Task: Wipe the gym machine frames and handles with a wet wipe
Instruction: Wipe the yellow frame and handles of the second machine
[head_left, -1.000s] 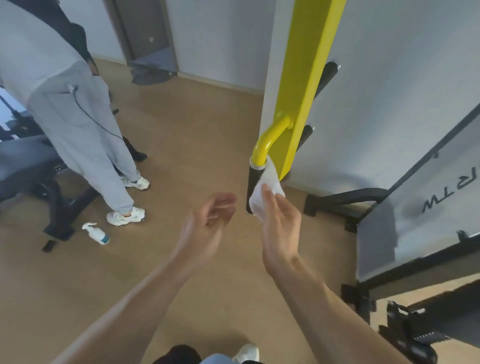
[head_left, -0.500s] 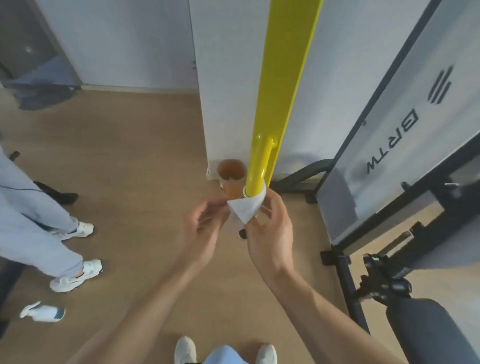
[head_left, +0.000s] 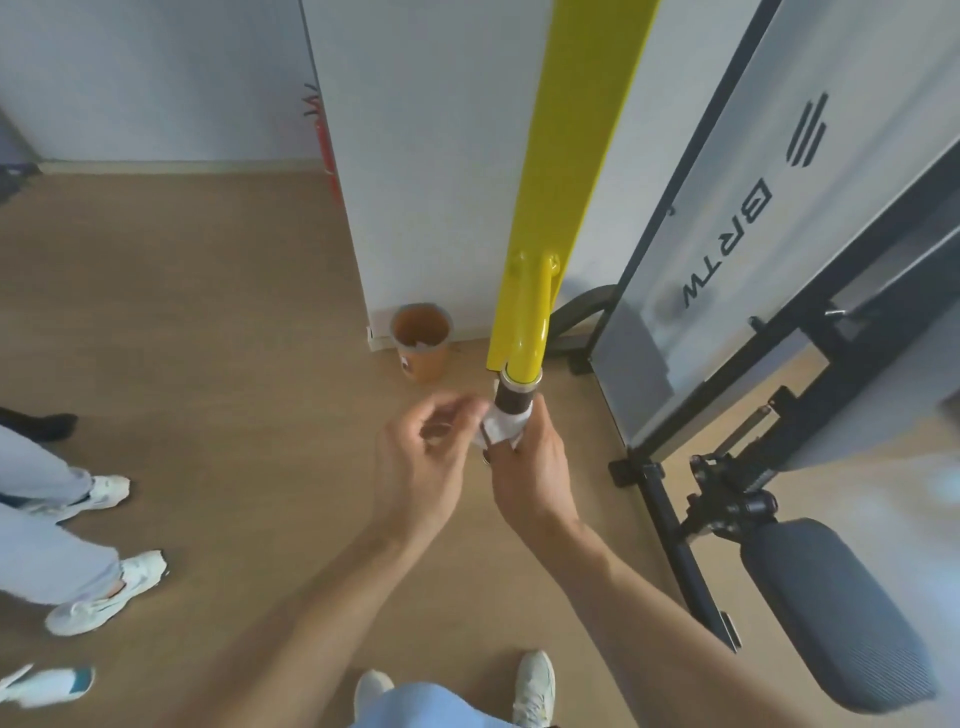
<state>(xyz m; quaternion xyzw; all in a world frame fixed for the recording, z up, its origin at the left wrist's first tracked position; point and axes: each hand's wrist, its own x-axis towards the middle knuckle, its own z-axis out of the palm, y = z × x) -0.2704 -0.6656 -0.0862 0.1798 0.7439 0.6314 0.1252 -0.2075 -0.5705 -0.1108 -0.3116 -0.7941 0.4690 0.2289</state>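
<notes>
A yellow machine frame (head_left: 576, 156) runs down the middle and ends in a curved yellow bar with a black handle grip (head_left: 511, 399). My right hand (head_left: 530, 462) grips the lower part of that handle, with a white wet wipe (head_left: 497, 428) wrapped between palm and grip. Just left of it, my left hand (head_left: 421, 467) has curled, blurred fingers touching the wipe's left edge; whether it pinches the wipe is unclear.
An orange cup (head_left: 421, 340) stands on the wooden floor by a white pillar (head_left: 415, 156). A black machine frame (head_left: 675, 545) and padded seat (head_left: 831, 613) fill the right. Another person's legs and white shoes (head_left: 104, 592) are at left, and a spray bottle (head_left: 47, 686) lies nearby.
The view has swung down and closer. My right hand has slid down the handle with the wipe, baring the black grip's top, and my left hand has stayed at the wipe's edge.
</notes>
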